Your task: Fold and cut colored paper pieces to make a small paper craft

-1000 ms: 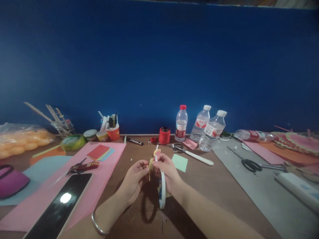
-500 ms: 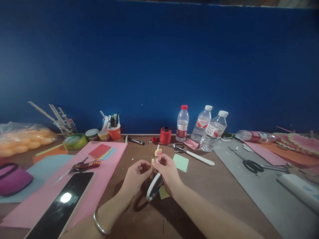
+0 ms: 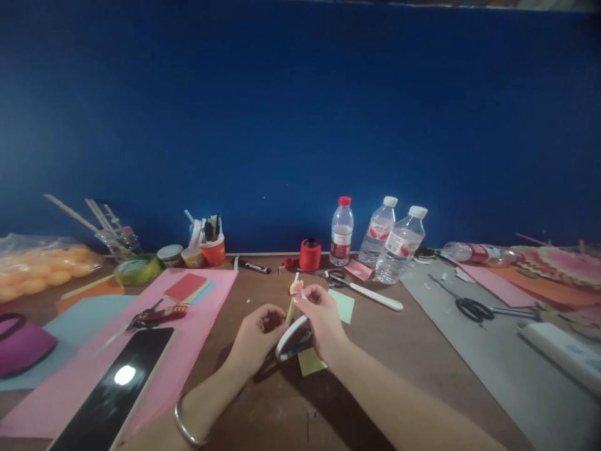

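- Head view: the left hand (image 3: 256, 335) had a narrow grip, thumb and fingers pinching a thin yellow strip (image 3: 290, 311) upright, probably to steady it.
- The right hand (image 3: 326, 326) closed on a white-rimmed ring (image 3: 285, 336), tilted below its fingertips; its exact hold was partly hidden.
- A pink-and-yellow piece (image 3: 296, 287) showed just beyond those fingertips; whether they touched it could not be told.
- Scissors (image 3: 337, 276) and a red spool (image 3: 310, 255) lay past the hands on the surface (image 3: 375, 344), seemingly within reach.
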Demonstrator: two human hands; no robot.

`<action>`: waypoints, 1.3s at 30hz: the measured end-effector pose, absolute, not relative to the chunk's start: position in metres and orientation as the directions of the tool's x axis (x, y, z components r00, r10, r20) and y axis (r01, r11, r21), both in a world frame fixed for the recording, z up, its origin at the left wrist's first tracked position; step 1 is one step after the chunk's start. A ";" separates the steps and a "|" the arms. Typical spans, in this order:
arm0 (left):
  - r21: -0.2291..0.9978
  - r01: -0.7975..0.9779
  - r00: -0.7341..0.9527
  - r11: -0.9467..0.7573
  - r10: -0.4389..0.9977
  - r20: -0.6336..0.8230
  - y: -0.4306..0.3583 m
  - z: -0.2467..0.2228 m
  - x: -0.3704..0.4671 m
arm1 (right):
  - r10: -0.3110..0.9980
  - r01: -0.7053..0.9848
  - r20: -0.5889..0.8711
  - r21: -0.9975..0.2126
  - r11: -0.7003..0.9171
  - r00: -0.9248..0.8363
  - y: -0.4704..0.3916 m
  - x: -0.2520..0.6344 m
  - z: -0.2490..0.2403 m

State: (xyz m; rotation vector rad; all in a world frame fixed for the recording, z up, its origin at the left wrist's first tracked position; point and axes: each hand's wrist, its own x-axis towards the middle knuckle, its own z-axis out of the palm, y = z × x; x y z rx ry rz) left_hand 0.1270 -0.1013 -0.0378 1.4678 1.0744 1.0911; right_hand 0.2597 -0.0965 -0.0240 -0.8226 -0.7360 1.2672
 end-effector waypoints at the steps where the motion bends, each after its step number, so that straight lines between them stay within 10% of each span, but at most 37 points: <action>1: 0.986 0.103 0.203 -0.130 0.973 0.108 -0.101 -0.037 0.127 | 0.985 -0.516 0.019 -0.850 0.105 0.169 -0.096 0.261 -0.023; 15: 0.971 0.124 0.129 -0.204 0.974 0.188 -0.101 -0.027 0.123 | 0.975 0.050 0.217 -0.975 0.215 0.040 -0.100 0.266 -0.017; 39: 0.991 -0.112 0.057 -0.075 0.995 0.082 -0.106 -0.033 0.128 | 0.996 -0.163 -0.066 -0.985 -0.054 0.065 -0.120 0.244 -0.023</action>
